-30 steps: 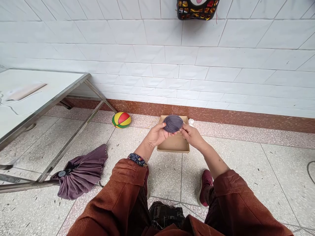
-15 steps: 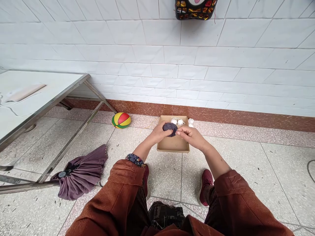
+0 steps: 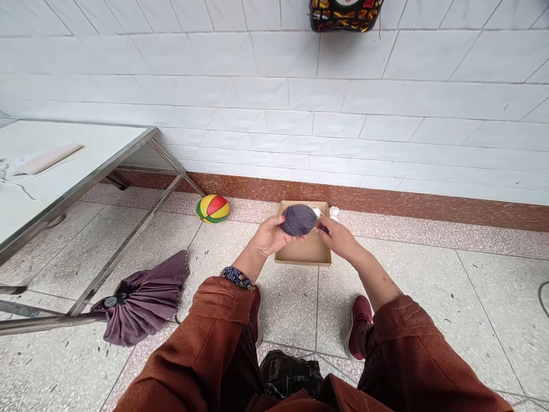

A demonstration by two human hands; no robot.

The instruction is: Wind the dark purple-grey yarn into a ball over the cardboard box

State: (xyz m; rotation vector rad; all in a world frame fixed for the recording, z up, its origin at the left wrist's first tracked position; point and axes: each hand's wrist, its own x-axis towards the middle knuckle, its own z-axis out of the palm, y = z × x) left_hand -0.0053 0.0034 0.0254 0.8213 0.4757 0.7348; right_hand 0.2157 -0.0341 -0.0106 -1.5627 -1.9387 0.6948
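Observation:
A ball of dark grey-purple yarn (image 3: 299,220) rests in my left hand (image 3: 269,236), fingers under it and thumb at its left end. Close by the ball's right end, my right hand (image 3: 341,237) has its fingers closed on a bit of the dark yarn (image 3: 325,229). Both hands are held above a shallow cardboard box (image 3: 302,263) on the floor. Inside the box at the back, a white ball of yarn (image 3: 317,212) shows partly behind the dark one. Another white ball (image 3: 334,212) lies just outside the box's right side.
A coloured ball (image 3: 213,208) sits by the wall, left of the box. A folded purple umbrella (image 3: 148,303) lies beside the metal-framed table (image 3: 128,146). My shoes (image 3: 360,323) flank the space before the box. A patterned bag (image 3: 345,16) hangs on the tiled wall.
The dark yarn ball has turned and looks larger, raised in the left hand with the fingers now beneath it. My right hand has shifted slightly right. It covers less of the ball.

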